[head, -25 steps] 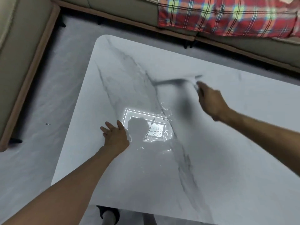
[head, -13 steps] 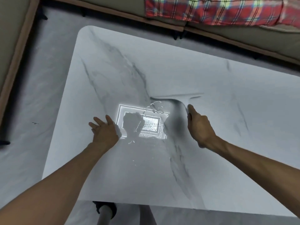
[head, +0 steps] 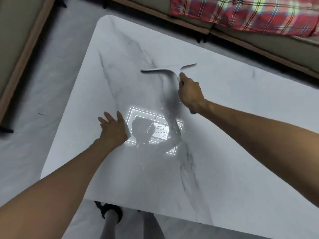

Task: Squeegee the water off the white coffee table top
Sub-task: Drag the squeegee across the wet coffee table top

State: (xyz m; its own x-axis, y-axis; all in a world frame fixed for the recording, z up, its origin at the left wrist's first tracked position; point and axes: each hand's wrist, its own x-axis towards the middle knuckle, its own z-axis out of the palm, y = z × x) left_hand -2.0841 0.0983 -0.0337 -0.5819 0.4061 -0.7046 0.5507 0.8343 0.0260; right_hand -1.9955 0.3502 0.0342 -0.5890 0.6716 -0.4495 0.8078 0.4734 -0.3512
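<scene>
Right hand (head: 189, 94): we are gripping the pale, blurred squeegee (head: 168, 70), clamped on its handle.
Left hand (head: 113, 129): fingers apart, bracing flat on the white marble-veined worktop (head: 241, 135).
Water (head: 162, 130): beading mid-worktop, nearer us than the blade.
Risk: we are likely leaving streaks if the blade lifts.

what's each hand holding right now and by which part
The right hand grips the squeegee by its handle, blade end away from the person. The left hand holds nothing; it rests flat on the coffee table top.
</scene>
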